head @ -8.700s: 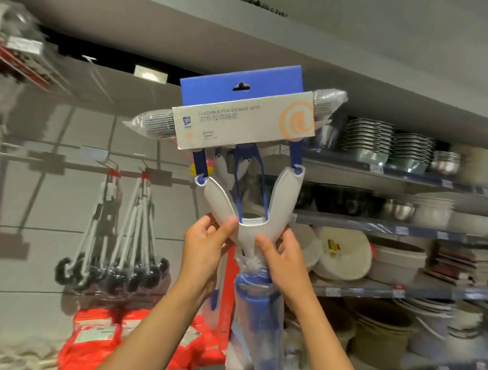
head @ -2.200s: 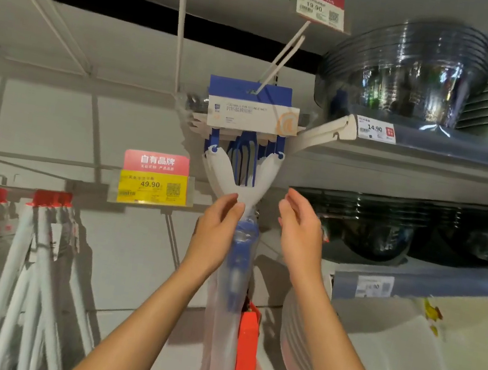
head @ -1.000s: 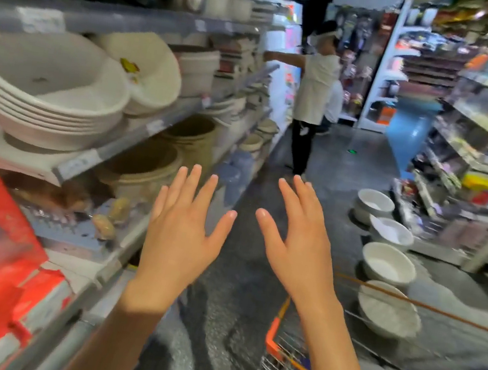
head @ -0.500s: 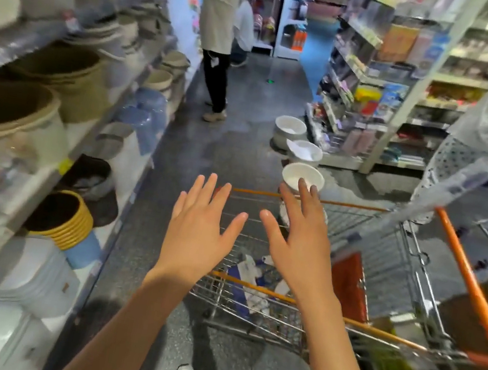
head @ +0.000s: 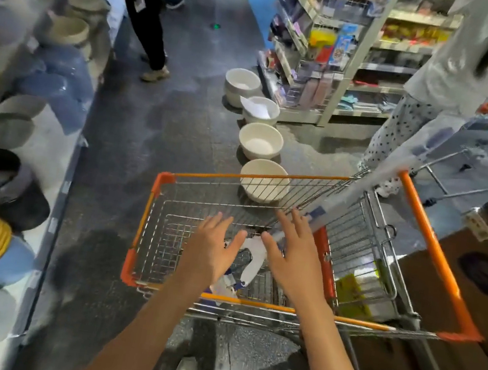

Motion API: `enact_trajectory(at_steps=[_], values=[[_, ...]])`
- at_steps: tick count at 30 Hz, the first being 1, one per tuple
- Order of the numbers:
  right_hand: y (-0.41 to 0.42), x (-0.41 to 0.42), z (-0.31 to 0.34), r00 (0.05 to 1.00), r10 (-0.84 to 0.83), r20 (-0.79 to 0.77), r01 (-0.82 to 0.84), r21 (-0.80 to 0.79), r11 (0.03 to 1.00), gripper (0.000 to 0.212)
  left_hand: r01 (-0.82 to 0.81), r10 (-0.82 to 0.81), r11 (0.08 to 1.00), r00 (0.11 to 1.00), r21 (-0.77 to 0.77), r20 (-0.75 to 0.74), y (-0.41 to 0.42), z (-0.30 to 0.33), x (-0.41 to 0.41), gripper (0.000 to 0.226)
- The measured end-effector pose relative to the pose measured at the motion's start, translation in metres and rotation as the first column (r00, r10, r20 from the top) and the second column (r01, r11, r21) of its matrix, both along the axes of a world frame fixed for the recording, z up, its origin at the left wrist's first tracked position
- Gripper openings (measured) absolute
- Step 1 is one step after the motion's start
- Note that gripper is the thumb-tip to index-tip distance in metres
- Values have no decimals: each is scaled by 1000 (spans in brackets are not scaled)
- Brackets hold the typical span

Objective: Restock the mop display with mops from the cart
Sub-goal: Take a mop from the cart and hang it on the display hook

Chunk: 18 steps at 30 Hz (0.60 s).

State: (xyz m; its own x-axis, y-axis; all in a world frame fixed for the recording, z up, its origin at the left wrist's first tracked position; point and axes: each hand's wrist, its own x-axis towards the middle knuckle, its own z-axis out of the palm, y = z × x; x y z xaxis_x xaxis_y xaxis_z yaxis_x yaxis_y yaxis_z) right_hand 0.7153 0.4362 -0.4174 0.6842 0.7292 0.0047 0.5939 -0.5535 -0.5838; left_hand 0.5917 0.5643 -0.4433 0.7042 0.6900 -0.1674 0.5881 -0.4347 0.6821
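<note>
A wire shopping cart (head: 286, 310) with orange rims stands in front of me. A plastic-wrapped mop (head: 253, 261) lies in it, white head low in the basket, its wrapped handle (head: 374, 180) sticking out over the far right corner. My left hand (head: 209, 251) hovers over the basket with fingers spread, holding nothing. Beside it my right hand (head: 295, 257) is likewise spread just above the mop head. Whether either hand touches the mop I cannot tell.
Several white basins (head: 260, 141) sit in a row on the floor beyond the cart. Shelves of basins and buckets (head: 2, 146) run along the left. One person (head: 142, 9) stands up the aisle, another (head: 443, 88) by a second cart at right. Brown cardboard (head: 473, 301) lies right.
The mop I held was hung on the display hook and let go. I turned right to the cart, and both open hands have dropped down into its basket over another mop.
</note>
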Motion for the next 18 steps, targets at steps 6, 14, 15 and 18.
enact_trajectory(at_steps=[6,14,15,18], values=[[17,44,-64,989,-93,-115,83,-92,992,69,50,-62,991,994,-123,-93,22,-62,53,64],[25,91,-154,874,-239,-423,196,-144,970,60,-144,109,840,989,-524,-97,15,-150,112,32],[26,97,-166,846,-269,-460,219,-160,963,58,-192,157,796,981,-573,-111,12,-162,119,36],[29,117,-203,755,-345,-558,285,-195,939,48,-409,381,488,895,-771,-234,7,-198,139,54]])
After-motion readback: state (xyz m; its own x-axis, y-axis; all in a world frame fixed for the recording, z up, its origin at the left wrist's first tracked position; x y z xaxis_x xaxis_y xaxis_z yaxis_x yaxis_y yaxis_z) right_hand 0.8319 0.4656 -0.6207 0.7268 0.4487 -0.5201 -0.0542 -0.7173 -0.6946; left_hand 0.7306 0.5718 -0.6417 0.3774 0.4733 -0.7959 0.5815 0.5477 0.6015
